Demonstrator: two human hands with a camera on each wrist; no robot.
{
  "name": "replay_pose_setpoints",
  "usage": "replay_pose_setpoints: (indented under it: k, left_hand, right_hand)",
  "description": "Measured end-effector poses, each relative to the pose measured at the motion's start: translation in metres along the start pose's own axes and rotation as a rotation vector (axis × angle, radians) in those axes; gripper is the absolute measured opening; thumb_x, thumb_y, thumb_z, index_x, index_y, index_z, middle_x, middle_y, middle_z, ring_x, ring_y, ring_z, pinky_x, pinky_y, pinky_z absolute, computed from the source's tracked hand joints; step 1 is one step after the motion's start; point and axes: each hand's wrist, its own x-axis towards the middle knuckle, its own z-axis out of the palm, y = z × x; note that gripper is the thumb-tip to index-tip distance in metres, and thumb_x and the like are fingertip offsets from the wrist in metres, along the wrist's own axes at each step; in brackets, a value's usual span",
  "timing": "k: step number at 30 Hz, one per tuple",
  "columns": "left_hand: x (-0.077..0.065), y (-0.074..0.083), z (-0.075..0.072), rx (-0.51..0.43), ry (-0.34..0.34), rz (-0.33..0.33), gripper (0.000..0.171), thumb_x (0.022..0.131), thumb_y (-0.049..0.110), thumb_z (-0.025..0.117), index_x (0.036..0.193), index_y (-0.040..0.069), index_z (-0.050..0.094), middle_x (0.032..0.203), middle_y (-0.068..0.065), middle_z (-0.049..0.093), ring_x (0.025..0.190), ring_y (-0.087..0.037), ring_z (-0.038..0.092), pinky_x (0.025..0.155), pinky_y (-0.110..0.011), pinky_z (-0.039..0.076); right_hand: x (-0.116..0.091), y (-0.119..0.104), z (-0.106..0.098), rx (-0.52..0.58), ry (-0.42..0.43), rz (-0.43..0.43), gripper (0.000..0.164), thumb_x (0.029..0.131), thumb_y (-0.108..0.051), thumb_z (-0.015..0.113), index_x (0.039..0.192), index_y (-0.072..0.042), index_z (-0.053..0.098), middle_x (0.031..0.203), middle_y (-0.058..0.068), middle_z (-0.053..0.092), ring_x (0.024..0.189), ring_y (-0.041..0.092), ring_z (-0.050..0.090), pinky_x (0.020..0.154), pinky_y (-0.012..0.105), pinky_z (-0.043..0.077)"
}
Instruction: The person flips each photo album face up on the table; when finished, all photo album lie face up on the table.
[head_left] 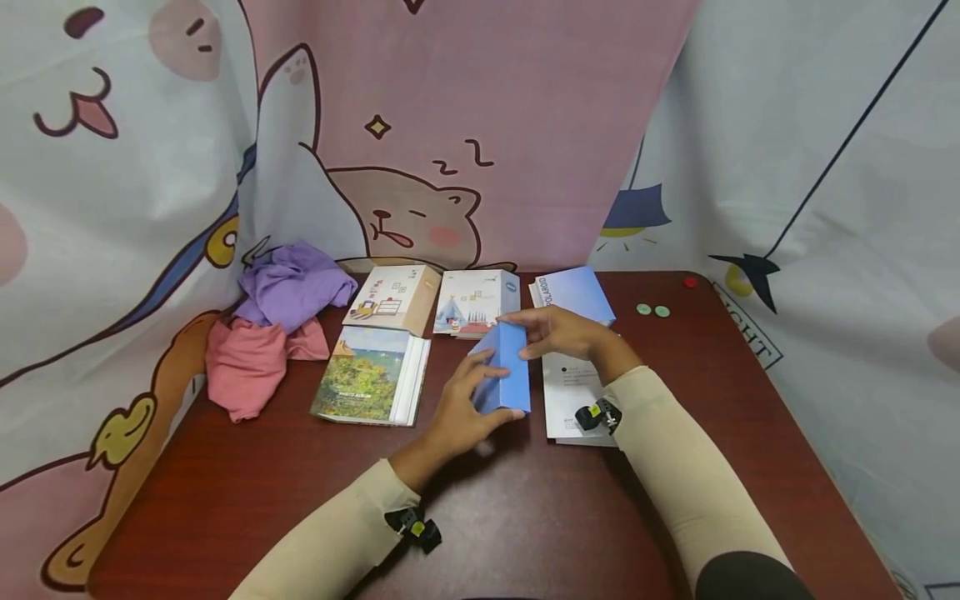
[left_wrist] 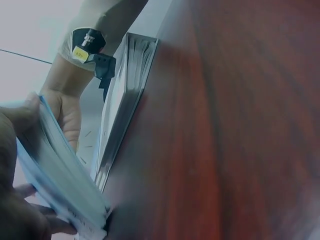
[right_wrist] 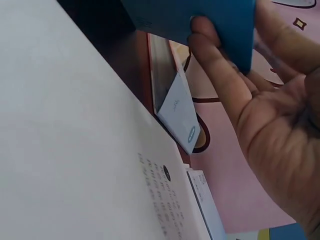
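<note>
A blue photo album [head_left: 515, 367] stands tilted above the middle of the table, held between both hands. My left hand [head_left: 461, 408] grips it from the near left, fingers over its broad side and thumb at the near bottom corner. With thumb and fingers, my right hand [head_left: 566, 337] pinches its far upper end. In the left wrist view, the page edges of the blue album [left_wrist: 65, 170] face the camera. Its blue cover [right_wrist: 230, 35] shows between the right thumb and fingers in the right wrist view. A white album [head_left: 566, 400] lies under the right wrist.
A landscape-covered album [head_left: 360, 375] lies left of the hands. Behind stand a beige-spined album [head_left: 390, 296], a tent-picture album [head_left: 468, 304] and another blue album [head_left: 577, 292]. Purple cloth [head_left: 300, 283] and pink cloth [head_left: 251, 362] lie left; green discs [head_left: 652, 311] and a red piece [head_left: 690, 282] right.
</note>
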Motion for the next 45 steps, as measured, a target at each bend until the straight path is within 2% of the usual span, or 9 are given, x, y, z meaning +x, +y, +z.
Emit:
replay_pose_setpoints:
  k: [5,11,17,21,27,34,39,42,45]
  left_hand:
    - [0.001,-0.002,-0.003,-0.108,0.004,0.015,0.057,0.083,0.016,0.097,0.133,0.010,0.072,0.163,-0.020,0.052,0.150,-0.045,0.053,0.111,-0.062,0.055]
    - [0.002,-0.002,-0.007,-0.234,0.013,0.006,0.052,0.092,0.008,0.088,0.139,0.002,0.065,0.166,-0.021,0.047,0.148,-0.043,0.056,0.113,-0.062,0.054]
    - [0.002,0.002,-0.015,-0.228,0.025,0.057,0.052,0.094,0.003,0.084,0.141,0.001,0.063,0.166,-0.024,0.047,0.149,-0.045,0.055,0.111,-0.061,0.056]
    - [0.002,0.003,-0.019,-0.239,0.023,0.083,0.052,0.092,0.002,0.084,0.139,-0.002,0.062,0.166,-0.026,0.047,0.146,-0.045,0.056,0.109,-0.057,0.058]
    - [0.001,0.003,-0.025,-0.217,0.015,0.037,0.057,0.086,0.008,0.091,0.134,0.001,0.062,0.165,-0.022,0.048,0.141,-0.040,0.059,0.102,-0.044,0.061]
    - [-0.002,0.003,-0.030,-0.231,0.029,-0.084,0.058,0.088,0.011,0.088,0.134,0.002,0.053,0.164,-0.025,0.047,0.125,-0.044,0.066,0.090,-0.042,0.064]
    - [-0.006,0.002,-0.039,-0.198,0.044,-0.155,0.063,0.089,0.013,0.082,0.143,0.008,0.051,0.152,-0.031,0.059,0.120,-0.046,0.070,0.088,-0.049,0.066]
    - [-0.009,0.001,-0.043,-0.151,0.062,-0.202,0.066,0.088,0.013,0.079,0.148,0.010,0.052,0.143,-0.032,0.064,0.120,-0.045,0.071,0.089,-0.053,0.065]
    - [-0.012,-0.001,-0.047,-0.115,0.071,-0.276,0.071,0.087,0.011,0.076,0.153,0.012,0.050,0.145,-0.030,0.063,0.124,-0.044,0.069,0.095,-0.056,0.063]
  right_hand:
    - [-0.003,-0.001,-0.003,0.102,-0.034,-0.021,0.085,0.092,0.001,0.082,0.168,-0.012,0.045,0.157,0.023,0.061,0.139,0.036,0.067,0.106,0.040,0.061]
    - [0.000,-0.005,0.002,0.147,0.023,-0.080,0.074,0.095,0.007,0.078,0.163,-0.010,0.053,0.150,0.022,0.068,0.136,0.034,0.069,0.104,0.039,0.063]
    - [0.003,-0.012,0.007,0.138,0.073,-0.118,0.069,0.095,0.007,0.077,0.160,-0.006,0.056,0.148,0.021,0.069,0.138,0.044,0.066,0.102,0.036,0.063]
    - [0.003,-0.019,0.010,0.087,0.103,-0.137,0.068,0.093,0.004,0.081,0.157,-0.005,0.059,0.142,0.021,0.073,0.134,0.043,0.068,0.101,0.032,0.062]
    - [0.010,-0.022,0.020,-0.112,0.168,-0.172,0.067,0.091,-0.003,0.087,0.153,-0.009,0.064,0.127,0.019,0.079,0.114,0.032,0.075,0.089,0.033,0.062]
    - [0.019,-0.022,0.037,-0.207,0.216,-0.165,0.076,0.093,-0.008,0.086,0.161,-0.007,0.053,0.124,0.020,0.076,0.107,0.027,0.074,0.092,0.041,0.063]
    - [0.021,-0.017,0.046,-0.233,0.236,-0.098,0.074,0.096,-0.008,0.084,0.162,-0.005,0.051,0.137,0.020,0.072,0.115,0.029,0.074,0.096,0.041,0.063]
    - [0.020,-0.014,0.048,-0.260,0.202,-0.056,0.071,0.099,-0.011,0.081,0.163,-0.006,0.051,0.151,0.019,0.066,0.125,0.032,0.073,0.102,0.043,0.063]
    - [0.020,-0.012,0.049,-0.277,0.159,-0.044,0.069,0.102,-0.013,0.078,0.164,-0.008,0.050,0.159,0.018,0.061,0.131,0.034,0.071,0.109,0.047,0.060]
